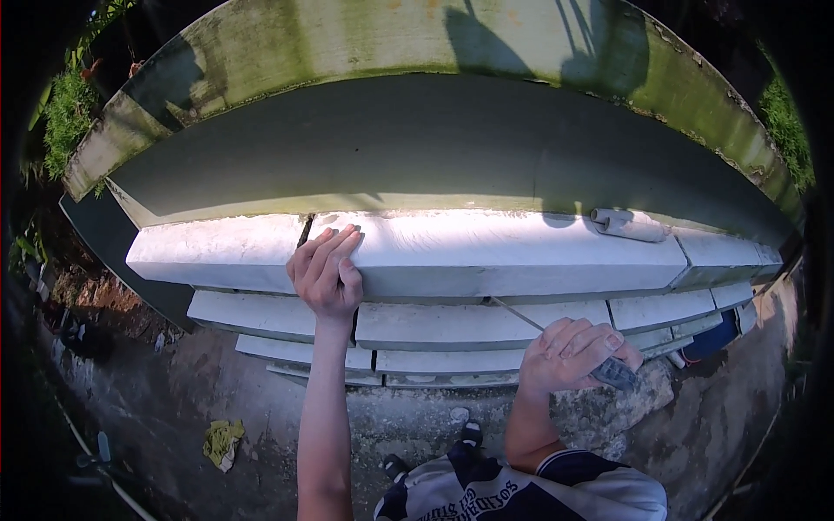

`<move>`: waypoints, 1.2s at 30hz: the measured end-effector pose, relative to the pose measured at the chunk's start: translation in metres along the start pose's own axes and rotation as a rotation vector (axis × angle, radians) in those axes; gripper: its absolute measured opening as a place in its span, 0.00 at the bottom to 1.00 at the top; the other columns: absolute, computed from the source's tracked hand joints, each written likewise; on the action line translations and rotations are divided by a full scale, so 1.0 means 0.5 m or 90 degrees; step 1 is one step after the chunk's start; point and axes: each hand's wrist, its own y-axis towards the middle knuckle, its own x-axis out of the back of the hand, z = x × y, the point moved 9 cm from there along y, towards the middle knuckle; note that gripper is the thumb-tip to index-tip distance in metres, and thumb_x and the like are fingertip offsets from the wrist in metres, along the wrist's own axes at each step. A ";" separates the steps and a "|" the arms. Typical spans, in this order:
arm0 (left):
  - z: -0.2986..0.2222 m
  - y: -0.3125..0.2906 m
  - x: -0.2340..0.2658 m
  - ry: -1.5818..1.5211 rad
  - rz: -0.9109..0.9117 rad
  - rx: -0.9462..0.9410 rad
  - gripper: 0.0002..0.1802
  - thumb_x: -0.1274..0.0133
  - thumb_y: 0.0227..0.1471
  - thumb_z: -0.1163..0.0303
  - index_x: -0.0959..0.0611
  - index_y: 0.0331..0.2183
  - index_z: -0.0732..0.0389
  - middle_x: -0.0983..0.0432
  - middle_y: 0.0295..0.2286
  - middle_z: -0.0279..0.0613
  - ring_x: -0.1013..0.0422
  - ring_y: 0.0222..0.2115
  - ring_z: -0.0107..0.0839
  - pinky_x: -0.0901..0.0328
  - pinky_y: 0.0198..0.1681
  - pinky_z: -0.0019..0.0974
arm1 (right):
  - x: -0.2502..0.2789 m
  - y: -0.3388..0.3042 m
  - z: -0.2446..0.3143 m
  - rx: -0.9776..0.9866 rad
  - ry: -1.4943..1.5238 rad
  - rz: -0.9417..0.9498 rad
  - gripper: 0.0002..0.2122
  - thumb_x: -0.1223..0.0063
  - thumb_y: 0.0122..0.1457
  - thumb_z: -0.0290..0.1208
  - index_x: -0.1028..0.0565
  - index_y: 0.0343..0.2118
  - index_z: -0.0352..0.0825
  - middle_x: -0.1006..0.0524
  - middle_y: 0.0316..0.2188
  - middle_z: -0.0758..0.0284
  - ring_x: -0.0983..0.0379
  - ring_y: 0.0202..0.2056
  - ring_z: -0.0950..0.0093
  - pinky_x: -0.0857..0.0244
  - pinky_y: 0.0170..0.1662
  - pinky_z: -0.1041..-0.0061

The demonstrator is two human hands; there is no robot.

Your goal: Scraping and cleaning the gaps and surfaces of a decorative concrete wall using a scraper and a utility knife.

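A long white block [521,243] lies in the top layer of stacked white blocks in front of me. My left hand [326,269] rests on it with fingers laid over its top, close to the dark gap beside a shorter white block [213,247]. My right hand [573,354] is wrapped around the dark grey handle [617,373] of a thin-bladed tool, lower and to the right. The tool's narrow blade [517,314] points up and left, its far end near the lower front edge of the long block. I cannot make out the tip.
A pale hollow cylinder [630,224] lies on the top blocks at the right. Lower layers of white blocks [486,326] sit beneath. Behind rises a grey wall with a mossy ledge [373,39]. A yellowish cloth [223,443] and a rough stone slab [638,395] lie on the ground.
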 end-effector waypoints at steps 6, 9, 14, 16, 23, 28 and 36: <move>-0.001 0.001 0.003 -0.004 0.006 0.001 0.18 0.56 0.59 0.65 0.10 0.37 0.51 0.14 0.38 0.27 0.23 0.44 0.31 0.39 0.53 0.33 | -0.011 -0.023 -0.033 -0.067 -0.071 0.079 0.08 0.59 0.72 0.30 0.46 0.38 0.45 0.40 0.14 0.72 0.45 0.12 0.83 0.47 0.14 0.79; -0.009 0.005 0.000 -0.010 0.000 0.002 0.18 0.56 0.60 0.65 0.10 0.36 0.50 0.14 0.37 0.27 0.23 0.44 0.31 0.39 0.53 0.33 | 0.033 -0.025 -0.030 -0.078 0.266 0.061 0.10 0.57 0.70 0.28 0.47 0.39 0.44 0.41 0.14 0.73 0.46 0.11 0.83 0.46 0.14 0.79; -0.005 0.001 -0.001 -0.009 0.000 0.004 0.18 0.56 0.59 0.65 0.10 0.36 0.50 0.14 0.37 0.27 0.23 0.44 0.31 0.40 0.53 0.33 | -0.005 -0.026 -0.017 -0.006 0.000 0.068 0.11 0.56 0.70 0.27 0.47 0.40 0.44 0.40 0.14 0.72 0.46 0.11 0.83 0.46 0.13 0.78; -0.003 0.003 -0.001 -0.009 0.000 0.000 0.18 0.56 0.59 0.65 0.10 0.36 0.50 0.14 0.37 0.27 0.23 0.44 0.31 0.40 0.53 0.33 | 0.007 -0.026 -0.010 -0.004 0.100 0.081 0.09 0.56 0.70 0.28 0.45 0.39 0.44 0.41 0.13 0.72 0.45 0.11 0.83 0.47 0.13 0.81; -0.004 0.002 -0.004 -0.004 0.006 0.000 0.18 0.57 0.59 0.65 0.10 0.37 0.51 0.14 0.38 0.28 0.23 0.44 0.31 0.40 0.54 0.34 | -0.008 0.015 0.010 -0.013 0.140 0.075 0.08 0.57 0.70 0.26 0.43 0.38 0.45 0.38 0.14 0.72 0.46 0.09 0.83 0.49 0.10 0.82; -0.005 0.001 -0.002 -0.009 0.005 -0.001 0.18 0.57 0.60 0.65 0.10 0.37 0.51 0.14 0.38 0.28 0.23 0.44 0.31 0.40 0.54 0.34 | -0.015 -0.005 -0.041 -0.041 -0.032 0.032 0.08 0.57 0.69 0.25 0.43 0.38 0.44 0.40 0.14 0.72 0.47 0.08 0.83 0.49 0.10 0.82; -0.010 0.002 -0.001 -0.013 0.004 0.000 0.18 0.56 0.59 0.65 0.10 0.37 0.51 0.14 0.38 0.28 0.23 0.44 0.31 0.40 0.54 0.34 | -0.015 -0.013 -0.044 -0.072 -0.050 0.072 0.10 0.57 0.71 0.29 0.48 0.39 0.41 0.40 0.14 0.70 0.45 0.10 0.82 0.44 0.14 0.78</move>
